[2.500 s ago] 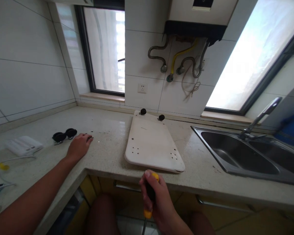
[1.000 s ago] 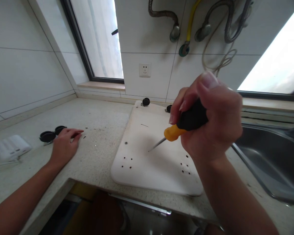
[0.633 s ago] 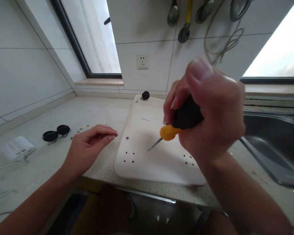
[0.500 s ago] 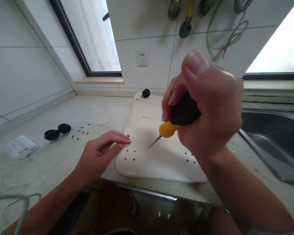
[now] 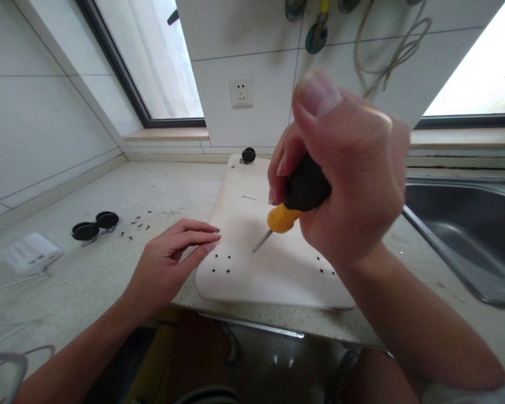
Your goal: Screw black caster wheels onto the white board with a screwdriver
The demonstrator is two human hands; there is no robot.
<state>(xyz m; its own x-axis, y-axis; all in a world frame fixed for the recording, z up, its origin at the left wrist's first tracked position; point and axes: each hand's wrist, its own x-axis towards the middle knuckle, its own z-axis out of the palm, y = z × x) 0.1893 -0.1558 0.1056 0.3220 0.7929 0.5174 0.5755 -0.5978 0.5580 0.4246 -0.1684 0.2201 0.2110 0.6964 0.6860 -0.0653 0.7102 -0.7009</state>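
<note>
My right hand (image 5: 353, 185) is wrapped round the black and yellow handle of a screwdriver (image 5: 283, 219). Its metal shaft slants down to the left over a white panel (image 5: 256, 286), and I cannot tell whether the tip touches. At the panel's left edge rests my left hand (image 5: 174, 255), fingers stretched out and thumb a little apart. A small round metal piece (image 5: 218, 230) lies by its fingertips. Several dark screw holes mark the panel's near corners; my right forearm covers part of the right side. One black caster wheel (image 5: 248, 155) stands at the panel's far end.
Two black caster wheels (image 5: 95, 224) lie on the counter (image 5: 168, 185) at left, with several loose screws (image 5: 138, 225) beside them. Farther left is a white box-shaped device (image 5: 31, 252) with a cable. A steel sink (image 5: 467, 235) is at right; a wall socket (image 5: 241, 92) is behind.
The view has shifted slightly. My right hand and the screwdriver appear a little farther left and higher. My left hand stays at the panel's edge.
</note>
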